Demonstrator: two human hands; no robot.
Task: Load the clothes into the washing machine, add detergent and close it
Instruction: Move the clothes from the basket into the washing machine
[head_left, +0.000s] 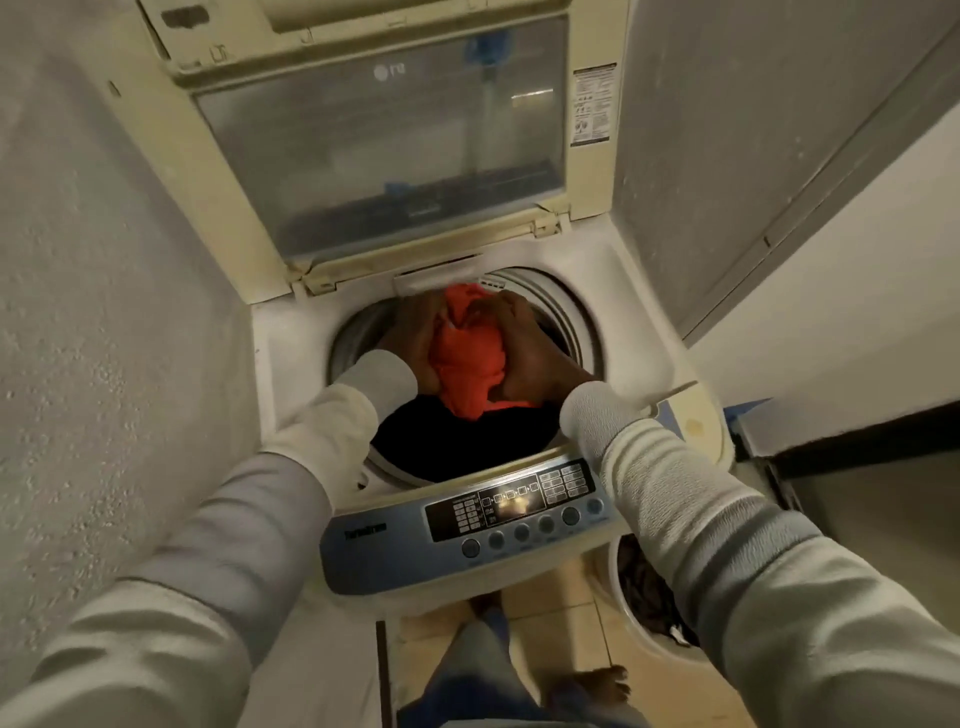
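A top-loading washing machine (291, 364) stands in front of me with its lid (379, 156) raised upright. Over the round drum opening (566, 317) I hold a bunched orange-red garment (467, 358) between both hands. My left hand (415, 338) grips its left side and my right hand (530, 348) grips its right side. Dark clothing (457, 441) lies in the drum below the garment. Both my arms are in light long sleeves.
The control panel (509, 512) with round buttons faces me at the front edge. A white laundry basket (623, 618) with dark clothes stands on the tiled floor at the right. A rough wall (104, 312) closes the left side, a white door or panel (831, 312) the right.
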